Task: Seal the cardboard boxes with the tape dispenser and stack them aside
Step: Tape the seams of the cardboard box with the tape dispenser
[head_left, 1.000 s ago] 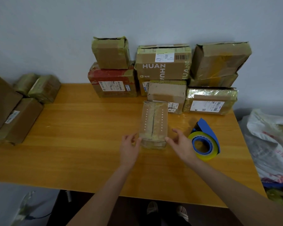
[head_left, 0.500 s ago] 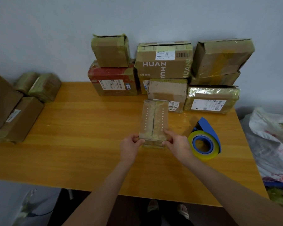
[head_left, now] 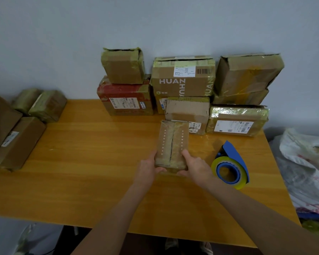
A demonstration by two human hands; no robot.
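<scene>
Over the last second both hands have closed in from beside the small cardboard box [head_left: 172, 144] onto its near end. The left hand [head_left: 147, 168] now grips the near left corner with its fingers [head_left: 161, 169] curled round onto the front face. The right hand [head_left: 196, 165] grips the near right corner, thumb lying up along the lid edge. The box itself sits where it was, flat on the desk [head_left: 81, 162] just right of the frame's centre, its far end touching the row of boxes behind.

The blue tape dispenser [head_left: 230, 168] with its yellowish roll lies untouched just to the right of the right hand. A dark seam runs down the middle of the held box's lid under a glossy yellowish film (whether that tape truly closes the flaps I cannot tell).

As a judgement, the job is somewhere in its middle. At the left edge of the frame a pile of taped boxes [head_left: 17, 140] looks like the finished stack. Along the wall in the upper middle, several boxes wait, among them the HUAN box [head_left: 182, 81] and a small box [head_left: 123, 67] with gaping top flaps. The held box probably still needs sealing or carrying to the left.
</scene>
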